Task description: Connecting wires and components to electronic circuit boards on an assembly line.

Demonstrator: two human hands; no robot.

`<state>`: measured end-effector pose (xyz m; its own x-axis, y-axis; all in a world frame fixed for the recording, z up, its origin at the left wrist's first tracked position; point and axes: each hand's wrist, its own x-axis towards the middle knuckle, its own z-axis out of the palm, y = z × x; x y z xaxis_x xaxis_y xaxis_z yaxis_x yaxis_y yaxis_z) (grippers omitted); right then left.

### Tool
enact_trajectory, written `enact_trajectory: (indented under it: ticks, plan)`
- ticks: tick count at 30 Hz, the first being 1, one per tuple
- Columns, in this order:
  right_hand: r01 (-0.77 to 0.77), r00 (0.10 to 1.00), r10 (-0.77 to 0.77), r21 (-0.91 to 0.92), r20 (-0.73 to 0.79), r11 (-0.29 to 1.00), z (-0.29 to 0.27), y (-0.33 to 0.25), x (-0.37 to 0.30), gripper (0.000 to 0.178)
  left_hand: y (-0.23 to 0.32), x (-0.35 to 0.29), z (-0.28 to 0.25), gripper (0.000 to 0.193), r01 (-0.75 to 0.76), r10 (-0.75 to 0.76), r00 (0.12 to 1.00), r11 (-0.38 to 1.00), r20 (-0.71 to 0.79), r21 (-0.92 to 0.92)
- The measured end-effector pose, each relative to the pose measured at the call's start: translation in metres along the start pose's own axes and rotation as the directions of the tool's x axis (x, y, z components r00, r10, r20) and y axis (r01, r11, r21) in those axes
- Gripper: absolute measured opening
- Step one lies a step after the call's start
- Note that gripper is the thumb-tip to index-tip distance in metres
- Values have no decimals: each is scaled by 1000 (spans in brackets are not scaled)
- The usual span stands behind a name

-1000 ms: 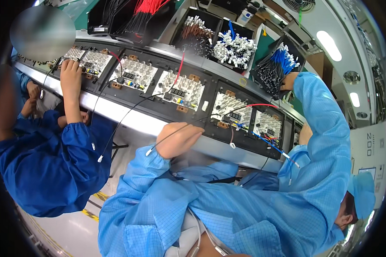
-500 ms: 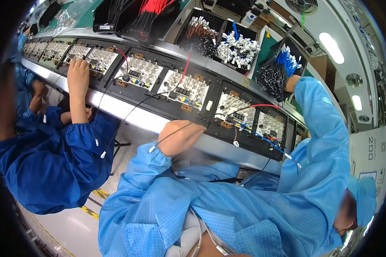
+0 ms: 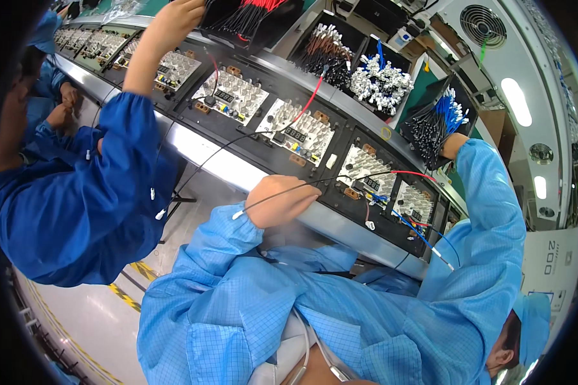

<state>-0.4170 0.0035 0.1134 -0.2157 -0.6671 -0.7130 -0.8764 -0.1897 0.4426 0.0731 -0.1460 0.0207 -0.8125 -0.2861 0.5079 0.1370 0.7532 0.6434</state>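
My left hand (image 3: 279, 200) rests at the near edge of a black tray (image 3: 237, 136), its fingers pressed together and their tips partly hidden. Across the back of that hand runs a black wire (image 3: 263, 203) with a white end. Right of it is a white circuit board (image 3: 368, 168) with a dark digit display and a red-and-black wire over it. My right hand (image 3: 455, 146) reaches into a black bin of blue and black wires (image 3: 438, 119); its fingers are out of sight among the wires. A blue wire (image 3: 420, 239) hangs over the tray's front edge.
More boards (image 3: 297, 131) sit in trays along the metal-edged line. Behind them stand bins of brown wires (image 3: 327, 54), white-ended wires (image 3: 382, 80) and red wires (image 3: 260, 13). At left, a co-worker's bare arm (image 3: 151, 58) reaches over the line. Another person's blue cap (image 3: 534, 324) is at lower right.
The view has shifted, so the line sits further right and lower. The left co-worker's hand has lifted from a board toward the red-wire bin. My hands keep nearly the same places.
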Motion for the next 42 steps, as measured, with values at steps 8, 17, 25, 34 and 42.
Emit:
enact_trajectory:
  ticks: [8,17,25,34,42]
  plan:
    - [-125,980,128,-30,150,992,-24,-14,-9,27,-2,-1,1,11,-13,12,1000,999,20,35]
    - [151,987,-159,-216,-23,965,-2,-5,-20,24,-4,-3,7,12,-95,95,995,995,-26,11]
    - [171,968,-222,-345,-117,923,2,-5,-10,18,1,-6,2,13,-80,80,997,994,5,67]
    - [-24,967,0,-90,-257,996,82,24,21,25,-4,-1,5,13,-126,125,992,990,6,62]
    - [-121,988,117,-29,-102,992,-11,-17,-17,27,-4,-9,6,13,-94,95,995,992,-1,78]
